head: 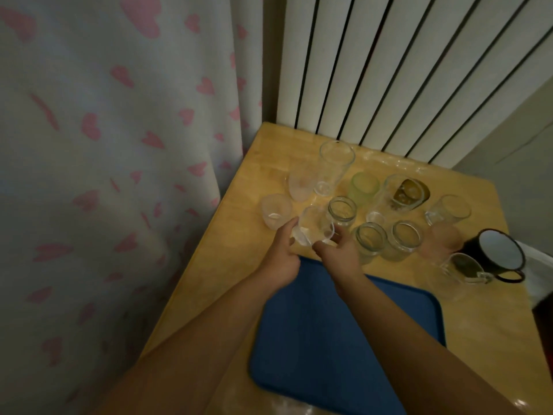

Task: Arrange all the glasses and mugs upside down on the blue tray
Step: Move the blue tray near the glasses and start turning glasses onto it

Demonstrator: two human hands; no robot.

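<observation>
Both forearms reach forward over the blue tray, which lies flat on the wooden tabletop and carries nothing. The left hand and the right hand meet just past the tray's far edge, each with fingers curled round a small clear glass held tilted between them, its mouth turned toward the right hand.

Beyond the hands the other vessels stand crowded on the tabletop. A tall clear glass stands at the back, a frosted tumbler just beside it. A dark enamel mug with a white inside sits at the right, with a clear handled mug in front of it. Three small jars stand just past the right hand, a pale green glass behind them, and a short clear cup lies left of the held glass. A heart-printed curtain hangs at left, a white radiator behind.
</observation>
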